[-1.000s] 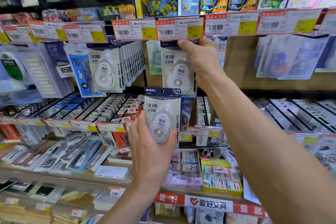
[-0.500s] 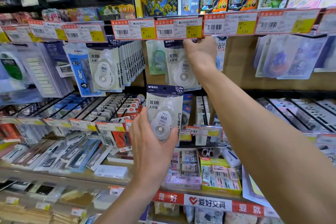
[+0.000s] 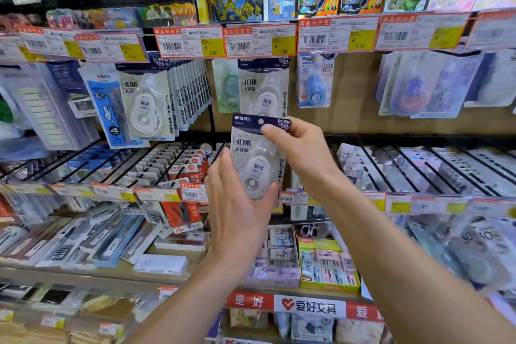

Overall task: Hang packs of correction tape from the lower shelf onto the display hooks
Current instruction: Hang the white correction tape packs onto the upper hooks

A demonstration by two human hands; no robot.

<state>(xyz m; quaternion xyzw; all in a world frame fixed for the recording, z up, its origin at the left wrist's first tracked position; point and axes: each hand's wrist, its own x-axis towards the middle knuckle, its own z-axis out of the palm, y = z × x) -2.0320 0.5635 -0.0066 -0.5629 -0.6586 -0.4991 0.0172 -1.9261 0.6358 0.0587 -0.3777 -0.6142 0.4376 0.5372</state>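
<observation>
Pack [image 3: 255,153] of correction tape is mid-air in front of the display, near upright with a slight tilt. Dark header is on top and the clear blister with the white dispenser faces the camera. Both hands are on it. Left hand [image 3: 237,209] cradles the lower left part: fingers fairly straight up along the left edge, thumb hooked under the bottom of the blister. Right hand [image 3: 303,153] pinches the header's top right corner, thumb on the front just beside the hang hole, fingers behind the card and out of sight. Pack is on no hook. It sits below the price tags [image 3: 259,39] and overlaps the bottom of a hung pack [image 3: 262,84] of the same type, which hangs under the 5.80 tag. Green pack [image 3: 227,86] hangs just left of that one, blue pack [image 3: 315,84] just right. Further left, a dense row of packs [image 3: 156,103] of the same type fills one hook. Lower down are pegs of carded stock, then a shelf [image 3: 164,279] with pens laid flat and a yellow box [image 3: 326,286] of erasers.
</observation>
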